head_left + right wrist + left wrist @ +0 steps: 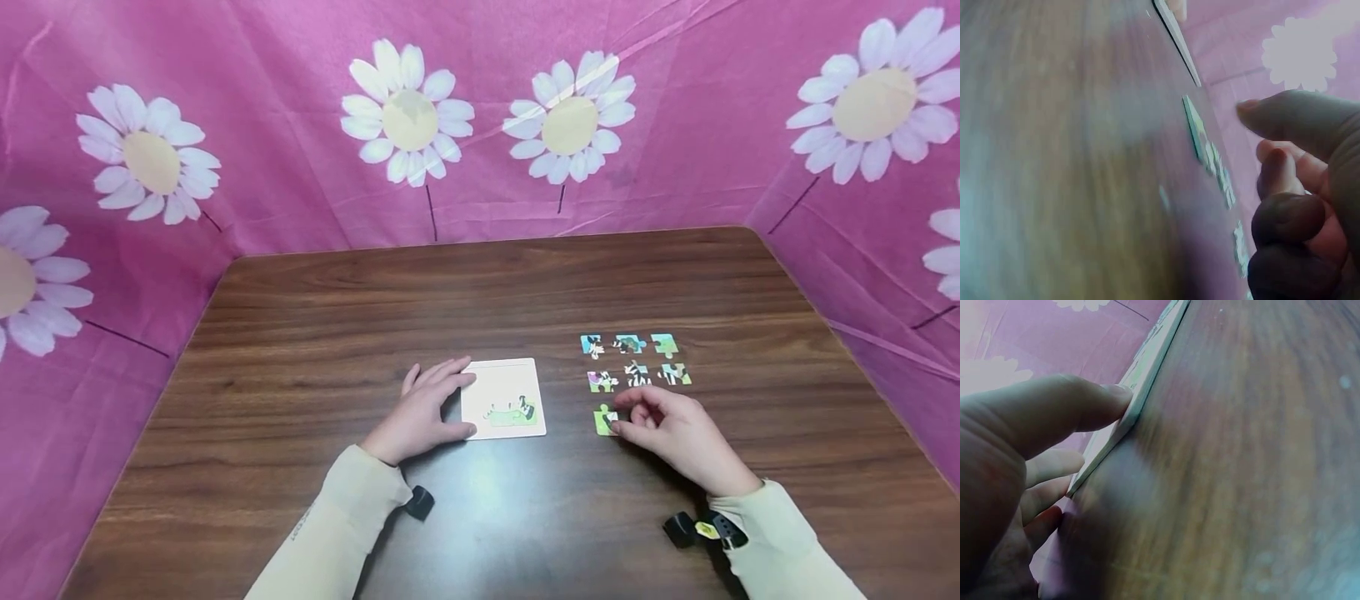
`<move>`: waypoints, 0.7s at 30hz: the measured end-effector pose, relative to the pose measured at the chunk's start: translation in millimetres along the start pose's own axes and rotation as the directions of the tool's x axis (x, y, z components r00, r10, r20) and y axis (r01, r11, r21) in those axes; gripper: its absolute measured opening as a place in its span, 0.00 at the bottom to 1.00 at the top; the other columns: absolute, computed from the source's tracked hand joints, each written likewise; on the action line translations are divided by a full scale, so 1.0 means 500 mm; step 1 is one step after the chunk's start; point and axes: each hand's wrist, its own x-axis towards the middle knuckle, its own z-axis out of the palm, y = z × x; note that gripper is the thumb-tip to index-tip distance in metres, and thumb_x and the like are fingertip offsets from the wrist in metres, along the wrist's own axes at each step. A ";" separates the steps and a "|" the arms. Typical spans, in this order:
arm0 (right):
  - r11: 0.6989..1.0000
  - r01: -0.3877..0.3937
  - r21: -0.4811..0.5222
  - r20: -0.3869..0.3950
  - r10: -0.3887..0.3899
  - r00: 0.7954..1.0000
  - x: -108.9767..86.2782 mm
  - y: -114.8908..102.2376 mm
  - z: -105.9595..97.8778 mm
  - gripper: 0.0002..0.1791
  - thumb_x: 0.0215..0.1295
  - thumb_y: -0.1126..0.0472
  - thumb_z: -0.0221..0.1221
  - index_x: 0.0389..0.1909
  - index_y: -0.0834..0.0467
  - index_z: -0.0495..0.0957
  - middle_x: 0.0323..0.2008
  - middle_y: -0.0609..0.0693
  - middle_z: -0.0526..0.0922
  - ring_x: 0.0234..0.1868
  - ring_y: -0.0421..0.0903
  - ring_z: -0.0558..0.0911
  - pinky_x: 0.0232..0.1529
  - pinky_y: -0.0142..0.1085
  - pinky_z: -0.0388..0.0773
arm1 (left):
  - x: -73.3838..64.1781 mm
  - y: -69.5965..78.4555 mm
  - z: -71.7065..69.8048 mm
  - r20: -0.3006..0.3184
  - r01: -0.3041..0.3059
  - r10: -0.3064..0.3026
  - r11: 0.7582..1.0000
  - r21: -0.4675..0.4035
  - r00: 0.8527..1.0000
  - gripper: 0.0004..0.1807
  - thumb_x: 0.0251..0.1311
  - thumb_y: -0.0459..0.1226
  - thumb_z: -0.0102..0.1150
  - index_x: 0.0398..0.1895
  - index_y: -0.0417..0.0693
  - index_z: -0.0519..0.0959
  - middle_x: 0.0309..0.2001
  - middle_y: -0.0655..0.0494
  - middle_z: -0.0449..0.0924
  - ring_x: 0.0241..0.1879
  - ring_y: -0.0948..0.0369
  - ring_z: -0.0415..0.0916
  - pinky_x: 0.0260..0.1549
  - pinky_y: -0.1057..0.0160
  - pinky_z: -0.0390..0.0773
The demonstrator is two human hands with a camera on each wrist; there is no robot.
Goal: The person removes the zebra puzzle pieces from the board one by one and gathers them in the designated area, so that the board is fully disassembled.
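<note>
A flat white puzzle board (498,383), with a printed black-and-white animal on green near its lower right, lies on the table. My left hand (431,408) rests at its left side, fingers and thumb spread along that edge. In the left wrist view the thumb (1091,403) lies on the rim of the board (1129,415). At the right, my right hand (671,425) hovers beside a green puzzle piece (603,420), thumb and forefinger tips overlapping its right side in the head view. The right wrist view shows the thumb (1285,115) apart from the curled fingers, nothing between them.
Several more puzzle pieces, among them a green-and-blue piece (664,345) and a purple-and-green piece (602,382), lie in two rows beyond my right hand. A wooden table (420,308) carries everything. Pink cloth (285,125) with white daisies hangs behind and beside it.
</note>
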 end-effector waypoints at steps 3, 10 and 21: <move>1.000 0.024 0.018 -0.011 -0.023 1.000 0.005 -0.015 0.006 0.13 0.54 0.65 0.73 0.40 0.58 0.83 0.21 0.39 0.72 0.21 0.35 0.70 0.23 0.28 0.68 | -0.001 0.003 -0.003 -0.001 -0.003 0.003 1.000 0.002 1.000 0.39 0.51 0.44 0.74 0.68 0.45 0.72 0.76 0.54 0.60 0.76 0.51 0.54 0.72 0.39 0.33; 0.992 0.120 -0.028 0.094 -0.117 0.989 0.028 -0.070 0.045 0.12 0.54 0.62 0.73 0.40 0.56 0.84 0.19 0.34 0.70 0.20 0.31 0.70 0.25 0.29 0.71 | -0.009 0.002 -0.003 0.005 0.009 -0.009 1.000 -0.003 1.000 0.39 0.51 0.44 0.73 0.68 0.44 0.73 0.76 0.53 0.60 0.76 0.52 0.53 0.72 0.39 0.33; 0.982 0.189 -0.013 0.247 -0.180 0.952 0.082 -0.154 0.135 0.15 0.58 0.60 0.70 0.45 0.57 0.82 0.20 0.35 0.70 0.20 0.30 0.67 0.23 0.28 0.69 | 0.001 -0.002 -0.008 0.004 -0.008 0.008 1.000 0.012 1.000 0.38 0.53 0.45 0.72 0.68 0.45 0.73 0.76 0.53 0.60 0.76 0.52 0.54 0.72 0.38 0.34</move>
